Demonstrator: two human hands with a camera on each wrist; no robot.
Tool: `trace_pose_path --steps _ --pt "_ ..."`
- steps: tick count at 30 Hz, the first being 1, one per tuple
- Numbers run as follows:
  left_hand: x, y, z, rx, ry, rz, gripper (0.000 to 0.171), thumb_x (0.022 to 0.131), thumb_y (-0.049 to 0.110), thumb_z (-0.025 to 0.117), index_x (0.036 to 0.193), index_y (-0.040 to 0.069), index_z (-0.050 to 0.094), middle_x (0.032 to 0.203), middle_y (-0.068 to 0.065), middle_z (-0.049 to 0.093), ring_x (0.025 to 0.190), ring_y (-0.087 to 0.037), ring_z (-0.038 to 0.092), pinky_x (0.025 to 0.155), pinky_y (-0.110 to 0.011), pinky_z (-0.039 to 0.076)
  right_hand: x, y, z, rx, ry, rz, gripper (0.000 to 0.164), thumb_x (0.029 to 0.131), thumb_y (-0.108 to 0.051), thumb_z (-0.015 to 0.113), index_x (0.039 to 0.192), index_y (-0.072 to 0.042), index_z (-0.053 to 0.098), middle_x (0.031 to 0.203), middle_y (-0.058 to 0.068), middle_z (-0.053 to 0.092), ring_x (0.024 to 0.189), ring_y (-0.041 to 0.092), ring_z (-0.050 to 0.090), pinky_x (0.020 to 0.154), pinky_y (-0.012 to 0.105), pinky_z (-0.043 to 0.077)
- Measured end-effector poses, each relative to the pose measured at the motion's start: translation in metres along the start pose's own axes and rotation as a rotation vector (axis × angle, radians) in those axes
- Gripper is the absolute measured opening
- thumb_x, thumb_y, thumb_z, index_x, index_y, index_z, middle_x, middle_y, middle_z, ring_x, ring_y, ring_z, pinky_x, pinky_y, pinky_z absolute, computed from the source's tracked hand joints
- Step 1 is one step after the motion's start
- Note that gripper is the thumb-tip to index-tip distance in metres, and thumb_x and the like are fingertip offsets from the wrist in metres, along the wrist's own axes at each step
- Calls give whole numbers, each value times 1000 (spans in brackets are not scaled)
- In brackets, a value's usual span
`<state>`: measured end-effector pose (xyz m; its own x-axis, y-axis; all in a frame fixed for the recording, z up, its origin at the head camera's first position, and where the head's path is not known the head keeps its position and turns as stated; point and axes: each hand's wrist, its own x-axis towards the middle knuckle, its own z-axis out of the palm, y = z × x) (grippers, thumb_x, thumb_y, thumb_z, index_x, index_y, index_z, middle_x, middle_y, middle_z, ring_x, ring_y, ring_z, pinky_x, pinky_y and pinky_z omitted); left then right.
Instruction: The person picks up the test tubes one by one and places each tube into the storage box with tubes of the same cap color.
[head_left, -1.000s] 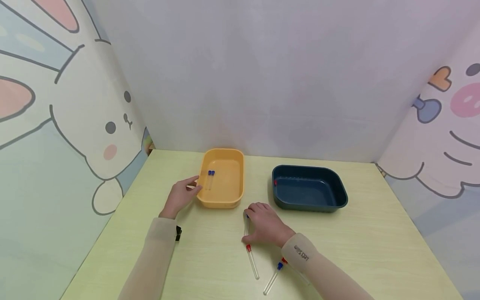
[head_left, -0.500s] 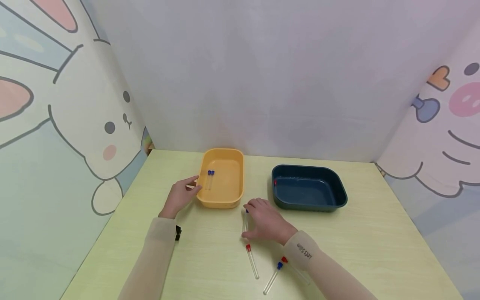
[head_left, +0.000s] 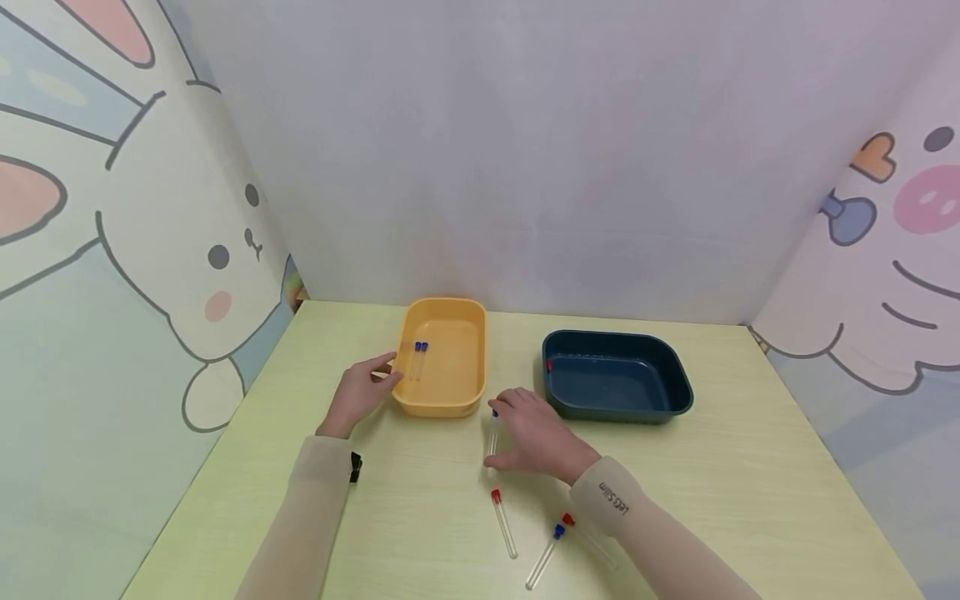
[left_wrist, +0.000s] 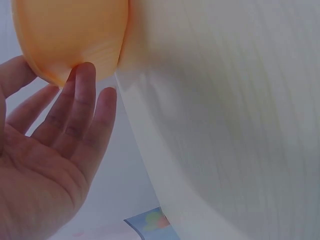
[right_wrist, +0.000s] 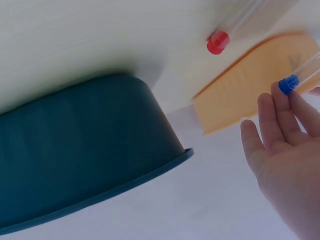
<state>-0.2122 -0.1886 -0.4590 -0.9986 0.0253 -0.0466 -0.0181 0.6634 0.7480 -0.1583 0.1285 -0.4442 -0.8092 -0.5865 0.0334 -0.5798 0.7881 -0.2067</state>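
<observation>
My left hand (head_left: 362, 396) holds the near left wall of a yellow plastic bin (head_left: 459, 358), thumb at the rim and fingertips against the outside. Two blue-capped test tubes (head_left: 421, 360) lie inside this bin. Between the thumb and fingers of my right hand (head_left: 542, 437) is a clear test tube (head_left: 492, 444) with a blue cap; in the right wrist view the fingertips touch its blue cap (right_wrist: 288, 84). Its lower end is partly hidden by the thumb. Nearby on the table lie a red-capped tube (head_left: 505, 525), a blue-capped tube (head_left: 546, 558) and another red-capped tube (head_left: 596, 546).
A dark blue bin (head_left: 618, 413) stands right of the yellow one, just beyond my right hand, with a red cap (head_left: 550, 365) showing at its left inside. A pale wall (head_left: 525, 167) closes off the table's back, and cartoon-printed walls flank it.
The right hand has moved slightly away from me, carrying the blue-capped test tube past the red-capped one. My left hand stays on the yellow bin.
</observation>
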Motion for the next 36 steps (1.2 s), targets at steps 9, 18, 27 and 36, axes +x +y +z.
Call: trace_pose_path --steps 9,18,27,36 --pt "-1 1 0 2 1 -19 52 103 29 63 151 11 54 132 -20 67 110 -32 66 86 -37 59 1 2 -11 21 35 16 87 78 -59 84 141 -3 60 137 10 62 128 27 55 118 48 43" --pt "0 0 1 -2 -6 -22 52 102 29 65 150 11 54 131 -20 67 109 -31 66 84 -37 60 4 1 -15 62 41 24 87 79 -57 84 143 -4 58 140 10 60 131 27 54 117 49 44" --pt "2 -1 0 -4 -5 -14 52 103 28 64 151 11 53 131 -20 67 108 -30 66 83 -35 59 9 -2 -21 57 56 24 86 80 -56 83 145 -5 57 143 11 59 133 28 53 115 48 46" --pt "1 -1 2 -4 -1 -17 52 103 29 64 151 11 54 131 -20 68 108 -30 67 85 -36 59 18 -1 -29 63 84 18 86 81 -55 83 145 -4 56 144 11 58 133 28 53 114 48 47"
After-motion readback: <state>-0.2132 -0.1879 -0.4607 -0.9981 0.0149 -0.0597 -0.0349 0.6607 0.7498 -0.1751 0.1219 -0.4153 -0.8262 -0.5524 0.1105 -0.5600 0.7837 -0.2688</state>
